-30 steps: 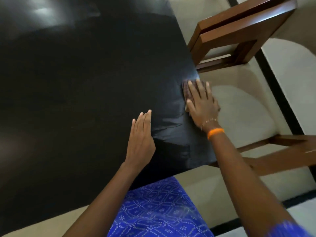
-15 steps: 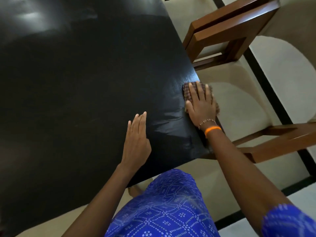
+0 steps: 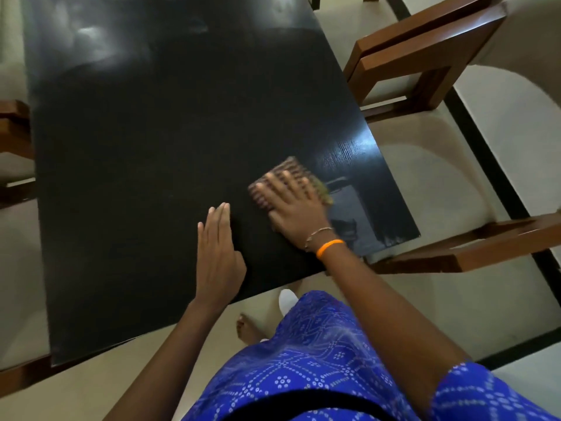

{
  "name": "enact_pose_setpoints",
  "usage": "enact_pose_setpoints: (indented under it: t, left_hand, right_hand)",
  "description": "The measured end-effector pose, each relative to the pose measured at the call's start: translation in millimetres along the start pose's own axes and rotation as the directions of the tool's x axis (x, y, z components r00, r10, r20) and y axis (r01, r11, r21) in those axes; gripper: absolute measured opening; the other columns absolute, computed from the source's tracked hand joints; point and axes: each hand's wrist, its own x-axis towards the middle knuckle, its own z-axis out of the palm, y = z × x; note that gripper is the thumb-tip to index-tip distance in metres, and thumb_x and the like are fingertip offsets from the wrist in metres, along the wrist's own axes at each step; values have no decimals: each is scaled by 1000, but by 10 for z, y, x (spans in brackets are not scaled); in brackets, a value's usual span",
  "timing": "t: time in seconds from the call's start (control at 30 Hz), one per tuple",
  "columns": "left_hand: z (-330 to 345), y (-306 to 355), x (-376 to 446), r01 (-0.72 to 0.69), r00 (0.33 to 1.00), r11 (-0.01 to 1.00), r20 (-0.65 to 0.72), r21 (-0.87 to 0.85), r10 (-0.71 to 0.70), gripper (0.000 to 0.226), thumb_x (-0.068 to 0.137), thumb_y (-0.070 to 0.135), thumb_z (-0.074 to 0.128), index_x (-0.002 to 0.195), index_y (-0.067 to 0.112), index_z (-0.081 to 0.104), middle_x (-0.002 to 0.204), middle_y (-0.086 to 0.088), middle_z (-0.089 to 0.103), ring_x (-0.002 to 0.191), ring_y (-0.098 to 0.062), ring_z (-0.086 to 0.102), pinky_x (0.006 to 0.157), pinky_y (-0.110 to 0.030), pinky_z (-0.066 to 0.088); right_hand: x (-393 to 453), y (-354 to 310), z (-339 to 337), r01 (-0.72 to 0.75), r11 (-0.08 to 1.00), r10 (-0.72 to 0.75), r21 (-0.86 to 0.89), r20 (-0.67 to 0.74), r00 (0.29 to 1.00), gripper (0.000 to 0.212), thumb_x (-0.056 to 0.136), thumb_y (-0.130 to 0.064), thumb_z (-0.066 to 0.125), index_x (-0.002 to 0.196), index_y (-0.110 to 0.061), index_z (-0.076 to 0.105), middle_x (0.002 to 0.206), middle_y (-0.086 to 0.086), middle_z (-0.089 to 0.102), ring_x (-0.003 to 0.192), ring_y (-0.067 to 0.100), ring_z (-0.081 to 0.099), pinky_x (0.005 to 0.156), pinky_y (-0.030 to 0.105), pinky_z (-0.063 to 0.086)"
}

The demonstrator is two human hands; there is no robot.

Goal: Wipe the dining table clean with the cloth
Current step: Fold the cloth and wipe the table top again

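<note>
On black table [image 3: 151, 147]: right hand [image 3: 296, 208] spread flat, pressing cloth [image 3: 285, 174]; left hand [image 3: 218, 250] flat alongside.

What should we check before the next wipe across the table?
1. Cloth lies flat on the table: ok.
2. Right hand presses on the cloth with straight fingers: ok.
3. Left hand rests flat on the table beside it, steadying: ok.
4. Path to the left of the cloth free of things: ok, only the left hand is close.
5. Damp streaks near the right edge show that part is wiped: ok.
6. Cloth clean enough to go on: cannot tell.
</note>
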Motion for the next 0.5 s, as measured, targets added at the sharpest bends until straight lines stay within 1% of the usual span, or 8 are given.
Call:
enact_pose_setpoints:
  t: [0.07,0.1,0.2,0.27,0.33,0.4,0.43,0.5]
  left_hand:
    - [32,44,-21,-5,1000,1000,20,-3,5,77,75,-7,47,145,8,18,153,-9,23,145,-20,10,117,-38,4]
    - [57,78,-31,-16,999,1000,32,0,16,76,77,-5,48,145,8,18,153,-9,24,144,-20,11,117,-38,4]
    - [115,155,-73,-57,997,998,61,12,56,71,82,2,49,145,9,18,153,-8,24,144,-20,12,117,-37,3]
    - [120,155,-109,-66,995,998,71,13,65,70,84,5,50,145,10,17,154,-7,23,144,-19,11,117,-35,2]
    - [114,114,-160,-59,996,998,68,11,58,69,85,7,50,146,11,17,154,-6,23,145,-19,11,117,-34,2]
    - [96,63,-209,-37,997,999,61,10,36,67,87,10,51,146,11,17,153,-6,23,145,-19,11,117,-34,2]
    - [87,43,-219,-23,998,1000,52,3,23,66,88,11,50,146,11,18,153,-7,24,144,-19,12,117,-34,3]
    - [71,23,-212,-5,999,1000,33,-18,6,64,89,12,50,145,11,18,152,-8,26,144,-20,13,116,-35,5]
  right_hand:
    - [-139,506,-78,-175,984,175,7,-30,984,60,88,-37,36,147,-33,21,157,-2,20,146,25,13,117,49,10]
    - [-212,759,-119,-267,964,267,12,-39,963,61,88,-36,35,147,-33,20,158,-2,18,146,25,13,116,50,9]
    - [-380,1332,-206,-505,862,506,39,-46,861,61,92,-33,37,149,-30,15,159,1,12,146,29,11,115,55,13]
    - [-410,1441,-225,-600,795,604,84,-30,796,61,94,-31,39,149,-28,13,159,3,10,145,33,11,114,57,15]
    - [-395,1322,-209,-647,756,653,103,-43,756,61,95,-31,39,149,-25,13,159,5,8,145,34,9,115,57,12]
    - [-378,1037,-163,-646,758,652,88,-69,755,63,94,-32,40,150,-25,11,160,7,6,146,32,5,116,56,5]
    - [-368,840,-131,-619,782,623,73,-73,779,64,94,-33,39,150,-26,10,160,7,5,147,31,3,115,55,2]
    - [-349,356,-47,-516,855,518,52,-62,853,65,92,-35,38,150,-26,8,160,7,4,147,30,1,115,52,-3]
